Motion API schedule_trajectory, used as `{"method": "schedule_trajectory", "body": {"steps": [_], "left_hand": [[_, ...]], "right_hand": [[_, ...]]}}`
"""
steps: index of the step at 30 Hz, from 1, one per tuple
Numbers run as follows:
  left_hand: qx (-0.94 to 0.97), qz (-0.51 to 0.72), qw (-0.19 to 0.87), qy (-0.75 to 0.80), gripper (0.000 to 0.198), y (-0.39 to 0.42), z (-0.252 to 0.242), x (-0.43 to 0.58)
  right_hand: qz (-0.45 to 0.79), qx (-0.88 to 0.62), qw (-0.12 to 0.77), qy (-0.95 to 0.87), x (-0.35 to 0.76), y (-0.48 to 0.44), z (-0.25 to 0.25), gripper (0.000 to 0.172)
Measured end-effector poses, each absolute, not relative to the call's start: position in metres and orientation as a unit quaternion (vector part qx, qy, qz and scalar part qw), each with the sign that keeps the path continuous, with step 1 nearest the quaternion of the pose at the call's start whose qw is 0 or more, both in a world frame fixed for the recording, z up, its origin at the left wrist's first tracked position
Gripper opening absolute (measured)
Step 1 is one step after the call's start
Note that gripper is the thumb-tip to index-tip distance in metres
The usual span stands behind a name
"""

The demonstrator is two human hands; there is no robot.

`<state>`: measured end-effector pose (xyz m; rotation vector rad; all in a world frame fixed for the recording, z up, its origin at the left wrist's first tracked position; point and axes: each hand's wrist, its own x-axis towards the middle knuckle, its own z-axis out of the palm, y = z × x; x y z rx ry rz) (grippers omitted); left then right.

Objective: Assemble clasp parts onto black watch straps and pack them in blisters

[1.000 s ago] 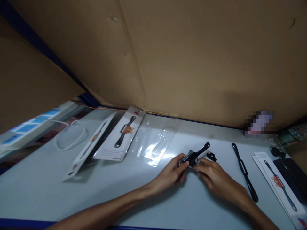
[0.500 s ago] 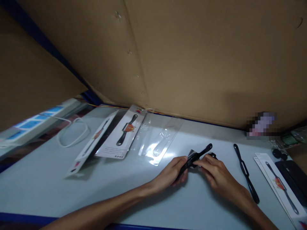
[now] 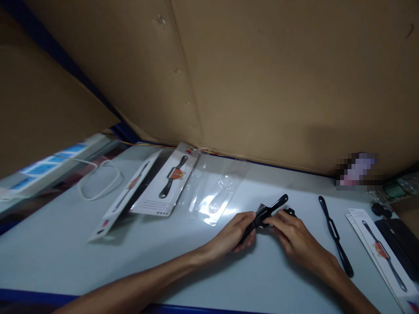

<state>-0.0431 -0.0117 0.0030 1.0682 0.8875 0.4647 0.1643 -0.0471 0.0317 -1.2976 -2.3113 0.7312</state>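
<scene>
My left hand (image 3: 240,231) is closed round the lower handle of a black spokeshave (image 3: 278,202), which slants up to the right above the table. At its middle, a dark flat plate (image 3: 261,209) sticks out on the far side. My right hand (image 3: 290,231) has its fingertips pinched at the near edge of that middle; any small part between them is hidden. Just behind the right knuckles shows a small black notched piece (image 3: 290,212), partly covered by the hand. A second black spokeshave body (image 3: 334,235), with an open slot in its centre, lies to the right.
Printed packaging cards (image 3: 381,248) lie at the right beside a black case (image 3: 397,244). Further left are clear plastic blisters (image 3: 218,196), a carded package (image 3: 166,183) and another tilted one (image 3: 129,196). A white cable (image 3: 98,198) loops near a power strip (image 3: 49,170). Cardboard (image 3: 245,78) walls the back.
The spokeshave in my hands has tilted very slightly, its free handle end shifting a little left and up. Both hands keep nearly the same place and hold.
</scene>
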Motion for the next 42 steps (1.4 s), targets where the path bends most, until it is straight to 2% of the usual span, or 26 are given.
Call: {"method": "schedule_trajectory", "body": {"steps": [5, 12, 17, 24, 33, 39, 42], "left_hand": [[0.496, 0.188, 0.744, 0.407, 0.039, -0.011, 0.003, -0.042], [0.506, 0.189, 0.737, 0.406, 0.038, -0.011, -0.002, -0.043], [0.510, 0.190, 0.735, 0.403, 0.035, -0.011, -0.002, -0.043], [0.514, 0.201, 0.737, 0.390, 0.035, -0.012, -0.001, -0.042], [0.506, 0.210, 0.742, 0.386, 0.041, -0.013, -0.006, -0.040], [0.506, 0.207, 0.748, 0.376, 0.038, -0.012, -0.005, -0.042], [0.503, 0.197, 0.757, 0.368, 0.041, -0.011, -0.004, -0.043]], "right_hand": [[0.262, -0.456, 0.210, -0.824, 0.163, -0.047, 0.031, 0.044], [0.316, -0.515, 0.321, -0.729, 0.171, -0.042, 0.038, 0.019], [0.360, -0.535, 0.353, -0.678, 0.169, -0.039, 0.035, 0.014], [0.280, -0.533, 0.403, -0.689, 0.151, -0.044, 0.022, 0.014], [0.239, -0.515, 0.386, -0.727, 0.144, -0.044, 0.013, 0.016], [0.140, -0.455, 0.336, -0.813, 0.143, -0.047, 0.013, 0.029], [0.160, -0.431, 0.318, -0.829, 0.145, -0.046, 0.015, 0.030]]}}
